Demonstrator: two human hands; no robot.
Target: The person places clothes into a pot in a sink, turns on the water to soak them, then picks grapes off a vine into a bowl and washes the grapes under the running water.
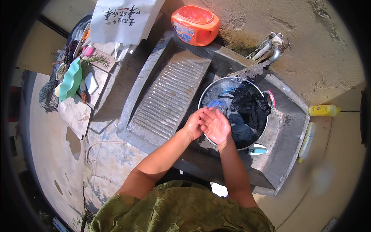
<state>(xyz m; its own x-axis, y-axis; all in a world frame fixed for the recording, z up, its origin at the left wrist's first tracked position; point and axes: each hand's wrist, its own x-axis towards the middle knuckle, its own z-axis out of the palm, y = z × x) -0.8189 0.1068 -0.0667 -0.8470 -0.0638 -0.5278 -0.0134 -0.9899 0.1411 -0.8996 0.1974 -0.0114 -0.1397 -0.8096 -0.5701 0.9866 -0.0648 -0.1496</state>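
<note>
My left hand [194, 124] and my right hand [218, 127] meet over the near left rim of a round metal basin [203, 94]. The right palm faces up, wet and shining, with its fingers slightly curled. Beside it, the left hand touches the right fingers; its own fingertips are partly hidden. Neither hand shows anything held. Dark wet cloth [246, 104] and a grey-blue piece of cloth [239, 127] lie in water in the basin. A blue item [216, 103] shows just beyond my fingers. From the metal tap [276, 53], water runs towards the basin.
The concrete sink has a ribbed washboard [171, 95] on the left. An orange Tide tub [195, 26] stands on its back edge. A brush [258, 149] lies by the basin. Yellow bottle [322, 110] and pale bottle [307, 142] are at right. A cluttered tiled ledge [75, 119] stands left.
</note>
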